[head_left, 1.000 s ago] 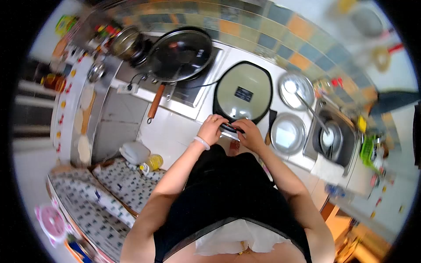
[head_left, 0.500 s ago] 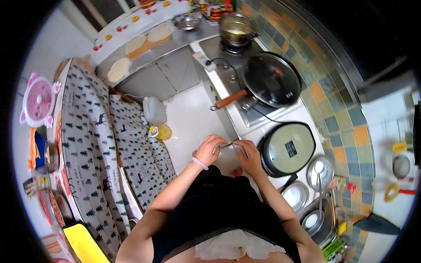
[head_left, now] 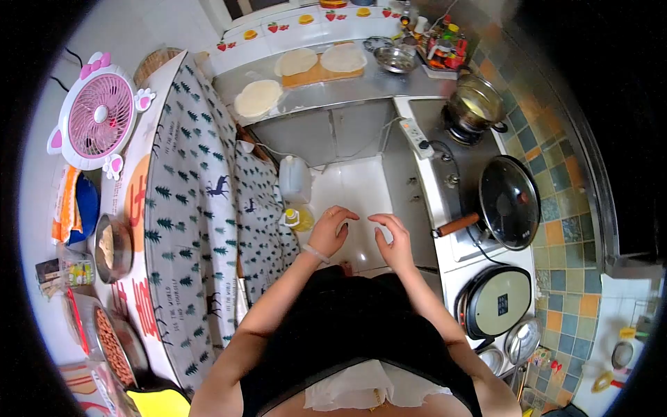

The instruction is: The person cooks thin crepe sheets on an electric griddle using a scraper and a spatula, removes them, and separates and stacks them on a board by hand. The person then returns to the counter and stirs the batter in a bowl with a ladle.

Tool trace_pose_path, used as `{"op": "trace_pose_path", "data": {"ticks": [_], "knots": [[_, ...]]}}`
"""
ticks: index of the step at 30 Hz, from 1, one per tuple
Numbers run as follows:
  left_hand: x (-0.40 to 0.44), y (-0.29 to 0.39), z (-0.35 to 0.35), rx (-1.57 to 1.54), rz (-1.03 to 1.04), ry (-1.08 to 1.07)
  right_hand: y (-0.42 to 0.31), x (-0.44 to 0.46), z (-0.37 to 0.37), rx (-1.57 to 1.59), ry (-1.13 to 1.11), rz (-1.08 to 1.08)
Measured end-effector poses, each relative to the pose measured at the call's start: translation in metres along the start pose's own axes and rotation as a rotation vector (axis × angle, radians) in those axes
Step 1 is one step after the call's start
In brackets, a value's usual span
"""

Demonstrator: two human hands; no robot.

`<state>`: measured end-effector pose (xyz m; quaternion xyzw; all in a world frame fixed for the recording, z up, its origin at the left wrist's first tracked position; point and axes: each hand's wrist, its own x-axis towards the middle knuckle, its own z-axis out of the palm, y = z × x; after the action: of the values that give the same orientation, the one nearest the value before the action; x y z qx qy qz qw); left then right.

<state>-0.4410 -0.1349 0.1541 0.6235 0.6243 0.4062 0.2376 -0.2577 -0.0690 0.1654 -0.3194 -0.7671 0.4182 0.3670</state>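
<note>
My left hand [head_left: 329,232] is held in front of my waist, its fingers curved and apart with nothing in them. A bracelet circles that wrist. Facing it across a small gap, my right hand [head_left: 393,240] is also empty, fingers bent and spread. Both are in mid-air over the white floor [head_left: 354,184]. Nearest to the left hand is a bottle of yellow oil [head_left: 299,219] on the floor, beside a whitish plastic jug [head_left: 294,179]. To the right of my right hand is the wooden handle of a lidded pan [head_left: 510,201] on the stove.
Flat dough rounds [head_left: 258,98] lie on the back counter, two on a wooden board [head_left: 323,74]. A pot [head_left: 476,102] stands on the far burner. An electric griddle [head_left: 495,302] sits at right. At left are a pink fan [head_left: 102,115] and a bowl of peanuts [head_left: 114,347].
My view has turned left, bringing the fan and dough rounds further in. My hands, whose fingertips were almost together, are now further apart.
</note>
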Motion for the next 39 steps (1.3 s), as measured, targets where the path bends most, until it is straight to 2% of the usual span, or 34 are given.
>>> {"op": "trace_pose_path", "data": {"ticks": [7,11,23,28,35,39], "knots": [[0.019,-0.048,-0.038,0.019,-0.111,0.089,0.005,0.091,0.035,0.062,-0.116,-0.025],[0.047,-0.078,-0.050,0.033,-0.143,0.136,0.027,0.138,0.048,0.106,-0.192,0.096],[0.236,-0.152,-0.096,0.079,-0.199,0.265,0.100,0.358,0.053,0.100,-0.259,-0.103],[0.294,-0.171,-0.105,0.102,-0.237,0.321,0.127,0.429,0.068,0.146,-0.302,-0.074],[0.322,-0.236,-0.114,0.099,-0.358,0.367,0.161,0.488,0.108,0.227,-0.386,0.031],[0.372,-0.281,-0.134,0.195,-0.401,0.372,0.170,0.520,0.121,0.201,-0.362,0.096]]}}
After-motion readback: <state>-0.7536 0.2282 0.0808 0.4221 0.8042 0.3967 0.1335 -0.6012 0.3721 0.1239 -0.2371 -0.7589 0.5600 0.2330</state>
